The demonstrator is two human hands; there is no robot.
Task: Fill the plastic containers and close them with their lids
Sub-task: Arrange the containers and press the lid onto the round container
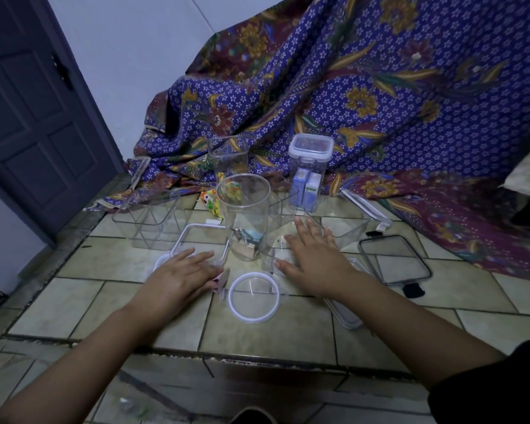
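A tall round clear container (244, 209) stands at the centre with small items at its bottom. Its round white-rimmed lid (254, 297) lies flat in front of it. My left hand (185, 272) rests palm down, fingers spread, over the near edge of a square white-rimmed lid (193, 237). My right hand (311, 258) hovers flat with fingers apart over a low clear container (273, 258). Behind stand an open clear jar (228, 156) and a tall lidded container (309, 166) holding small blue boxes.
A divided clear tray (149, 221) sits at the left, another clear box (346, 224) at the right. A dark-rimmed lid (393, 258) lies at the right, a white lid (344, 313) under my right forearm. Snack packets (211, 203) lie behind. A patterned cloth (380, 102) drapes the back; door (28, 102) at left.
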